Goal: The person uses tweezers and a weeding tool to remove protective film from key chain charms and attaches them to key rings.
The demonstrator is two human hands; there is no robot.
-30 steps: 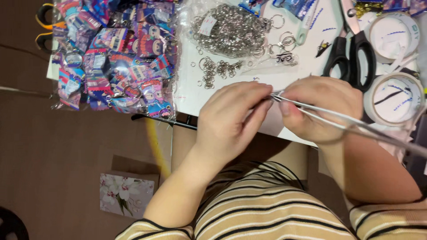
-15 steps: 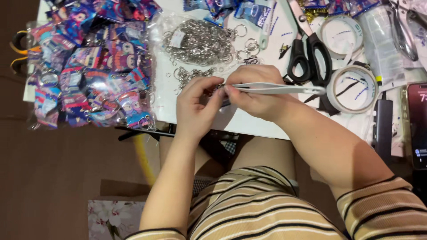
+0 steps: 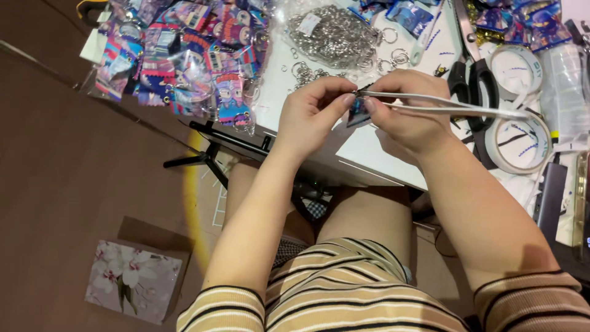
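Presently: small flat charm, likely light, stiff; pinched at edge by left hand; right hand closed on long tweezers, tips at charm's top

A white table is set over a plain brown floor. A flowered box is left lying on the floor, and a black tripod stand is parked under the table's edge.
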